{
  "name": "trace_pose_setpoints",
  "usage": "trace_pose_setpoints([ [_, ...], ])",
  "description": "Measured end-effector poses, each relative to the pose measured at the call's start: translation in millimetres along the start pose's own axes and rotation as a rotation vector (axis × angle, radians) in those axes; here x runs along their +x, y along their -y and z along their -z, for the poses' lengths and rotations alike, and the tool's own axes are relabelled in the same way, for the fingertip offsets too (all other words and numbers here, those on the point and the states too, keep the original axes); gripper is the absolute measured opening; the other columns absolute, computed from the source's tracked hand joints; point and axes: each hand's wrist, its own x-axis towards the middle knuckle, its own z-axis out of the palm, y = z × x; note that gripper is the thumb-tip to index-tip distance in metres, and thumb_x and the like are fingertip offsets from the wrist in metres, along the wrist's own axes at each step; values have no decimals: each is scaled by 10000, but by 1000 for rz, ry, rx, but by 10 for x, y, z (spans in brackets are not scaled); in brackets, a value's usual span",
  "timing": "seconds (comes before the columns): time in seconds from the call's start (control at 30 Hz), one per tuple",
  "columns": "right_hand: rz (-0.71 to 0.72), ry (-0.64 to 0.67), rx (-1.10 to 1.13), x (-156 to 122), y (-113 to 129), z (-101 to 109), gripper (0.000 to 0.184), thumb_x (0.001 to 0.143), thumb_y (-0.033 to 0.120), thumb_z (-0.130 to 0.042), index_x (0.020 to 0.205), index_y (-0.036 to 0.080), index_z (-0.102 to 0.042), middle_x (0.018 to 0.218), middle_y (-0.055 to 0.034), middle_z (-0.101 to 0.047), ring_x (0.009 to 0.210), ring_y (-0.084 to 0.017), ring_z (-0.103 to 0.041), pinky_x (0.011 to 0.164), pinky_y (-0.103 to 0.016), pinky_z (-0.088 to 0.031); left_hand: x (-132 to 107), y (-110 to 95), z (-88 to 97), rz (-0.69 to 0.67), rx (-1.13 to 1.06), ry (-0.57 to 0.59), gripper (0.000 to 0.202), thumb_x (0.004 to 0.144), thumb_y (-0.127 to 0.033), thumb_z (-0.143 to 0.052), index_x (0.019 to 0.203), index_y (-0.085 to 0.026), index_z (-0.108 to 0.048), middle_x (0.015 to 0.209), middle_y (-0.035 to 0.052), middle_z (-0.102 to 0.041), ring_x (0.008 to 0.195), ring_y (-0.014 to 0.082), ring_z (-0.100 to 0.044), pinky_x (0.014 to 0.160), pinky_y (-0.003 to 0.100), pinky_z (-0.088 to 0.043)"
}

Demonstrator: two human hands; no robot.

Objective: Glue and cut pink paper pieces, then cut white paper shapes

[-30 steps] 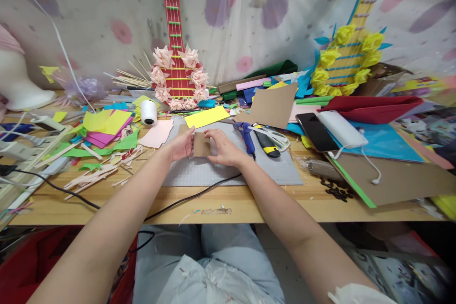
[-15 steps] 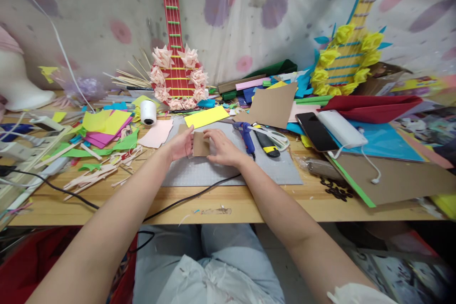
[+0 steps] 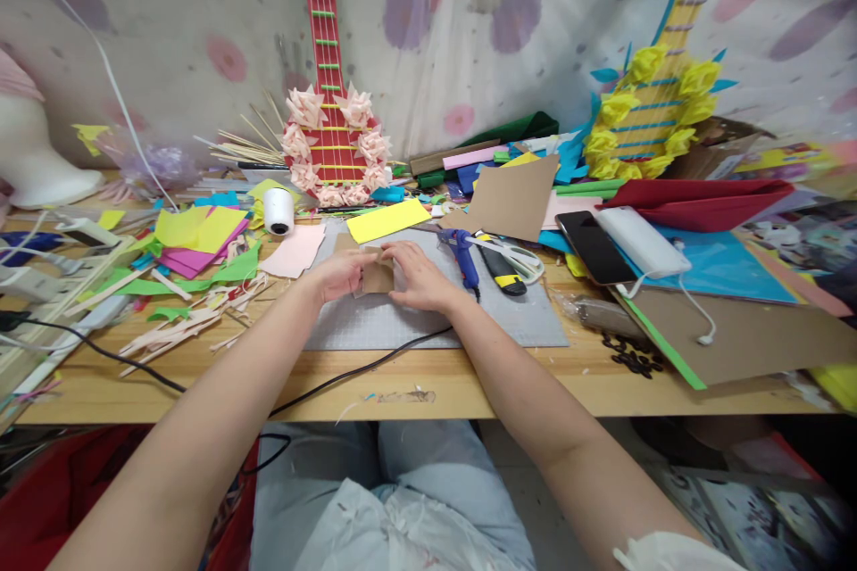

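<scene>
A small brown cardboard piece (image 3: 378, 277) rests on the grey cutting mat (image 3: 509, 321) in the middle of the wooden table (image 3: 201, 379). My left hand (image 3: 338, 274) grips its left side, thumb folded over the top. My right hand (image 3: 419, 278) presses on its right edge with curled fingers. Just right of my right hand lies a blue glue gun (image 3: 461, 254), whose black cord runs off the table's front edge.
White-handled scissors (image 3: 512, 256) and a black-and-yellow knife (image 3: 502, 272) lie right of the glue gun. A phone (image 3: 593, 250) and white power bank (image 3: 643, 241) sit further right. Coloured paper scraps (image 3: 197, 232), a thread spool (image 3: 279, 211) and two paper guitars stand behind.
My left thumb has folded down over the cardboard piece, which now lies flatter on the mat. Both arms stay in place.
</scene>
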Motion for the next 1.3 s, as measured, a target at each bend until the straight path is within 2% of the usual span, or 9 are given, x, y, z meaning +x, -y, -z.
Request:
trace_pose_setpoints([
  [0.23, -1, 1, -16, 7, 12, 8, 508, 585, 150, -630, 1068, 178, -476, 1221, -104, -474, 1165, -243, -379, 985, -405, -321, 17, 12, 20, -13, 28, -2, 168, 695, -87, -640, 862, -99, -656, 858, 102, -682, 737, 159, -640, 673, 263, -494],
  [0.47, 0, 2, -38, 8, 7, 7, 517, 585, 154, -635, 1078, 160, -481, 1236, -129, -462, 1180, -244, -371, 1003, -415, -311, -7, -7, -30, 6, 21, -23, 162, 720, -36, -571, 847, -99, -649, 811, 84, -676, 689, 143, -634, 628, 242, -488],
  [0.67, -71, -68, 48, -14, -9, -9, 689, 579, 279, -706, 1198, 175, -423, 1373, -154, -331, 1301, -273, -255, 1062, -466, -220, -40, -44, -15, -18, -11, -40, 182, 697, -23, -574, 844, -105, -644, 785, 68, -672, 651, 145, -622, 619, 260, -491],
  [0.77, -262, -255, 195, -7, -67, -106, 677, 625, 325, -671, 1227, 205, -385, 1369, -144, -340, 1305, -257, -274, 1052, -463, -251, -70, -80, 21, -30, -35, -68, 203, 696, -29, -571, 867, -114, -640, 822, 73, -676, 689, 155, -627, 660, 281, -500],
  [0.87, -591, -436, 500, 21, -136, -221, 667, 658, 353, -640, 1240, 201, -352, 1310, -159, -408, 1217, -249, -416, 966, -426, -380, -114, -120, 52, -50, -37, -86, 216, 694, -40, -574, 887, -117, -634, 849, 77, -677, 710, 154, -628, 674, 279, -499],
  [0.97, -808, -462, 919, 56, -145, -257, 661, 658, 373, -655, 1225, 204, -359, 1194, -143, -529, 1053, -234, -557, 841, -386, -472, -155, -147, 72, -64, -7, -81, 221, 700, -69, -573, 908, -115, -631, 876, 84, -677, 717, 150, -624, 662, 270, -494],
  [1.1, -816, -307, 1356, 81, -55, -185, 475, 614, 318, -695, 1032, 183, -515, 983, -67, -649, 816, -189, -630, 709, -320, -511, -180, -158, 91, -89, 34, -85, 248, 676, -96, -592, 919, -125, -628, 899, 78, -676, 736, 147, -617, 660, 261, -483],
  [1.17, -799, -273, 1425, 84, -16, -154, 392, 577, 255, -716, 927, 169, -563, 900, -46, -674, 745, -165, -630, 678, -283, -508, -185, -158, 95, -97, 68, -105, 271, 647, -104, -621, 917, -123, -630, 887, 74, -676, 741, 149, -613, 659, 259, -477],
  [1.3, -824, -343, 1416, 84, -8, -155, 360, 526, 173, -738, 849, 167, -581, 782, -11, -686, 671, -145, -624, 662, -268, -501, -188, -149, 70, -93, 121, -110, 341, 564, -116, -694, 899, -126, -634, 850, 68, -676, 740, 158, -608, 661, 263, -463],
])
